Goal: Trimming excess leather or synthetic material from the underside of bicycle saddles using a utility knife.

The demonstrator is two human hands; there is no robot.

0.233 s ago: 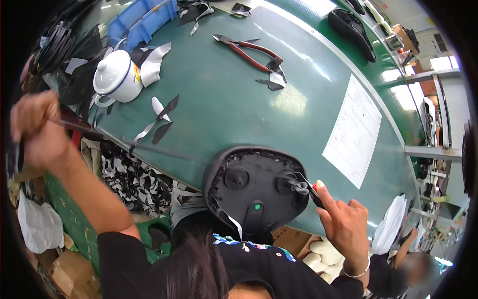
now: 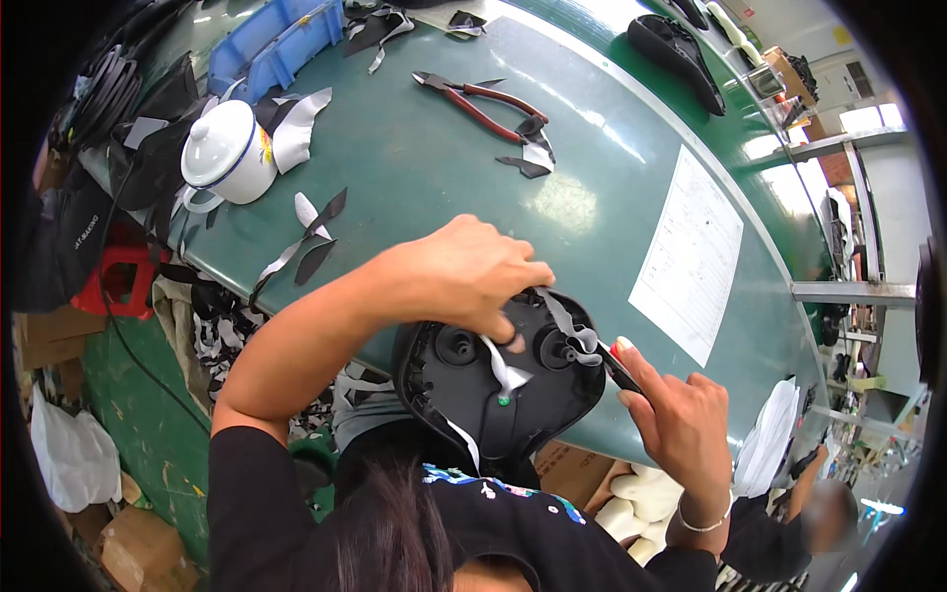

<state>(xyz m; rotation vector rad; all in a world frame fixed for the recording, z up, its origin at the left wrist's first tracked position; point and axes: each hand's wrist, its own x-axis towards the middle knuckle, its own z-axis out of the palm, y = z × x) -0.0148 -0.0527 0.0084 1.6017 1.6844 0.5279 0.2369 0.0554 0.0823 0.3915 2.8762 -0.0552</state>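
A black saddle [image 2: 533,419] lies underside up at the table's near edge, two round posts rising from its base. My left hand [image 2: 472,274] is above its far-left part, fingers curled and closed on a grey-white fabric strip [image 2: 562,318]. The strip runs along the far rim to the right post; a pale strip piece [image 2: 508,373] hangs below the thumb. My right hand [image 2: 681,424] grips a utility knife [image 2: 621,373] with a dark handle and a red part, its tip by the saddle's right rim. Another pale strip [image 2: 464,444] lies at the near rim.
On the green table [image 2: 414,187] lie red-handled cutting pliers [image 2: 488,107], fabric scraps [image 2: 316,232] and a paper sheet [image 2: 691,259]. A white enamel mug [image 2: 232,163] and blue bin [image 2: 276,49] stand far left. A red stool [image 2: 123,281] is left; a person [image 2: 789,523] works at right.
My left hand has swung from the far left to over the saddle. The strip that trailed from it is now by the saddle's far rim. My right hand with the knife has barely moved.
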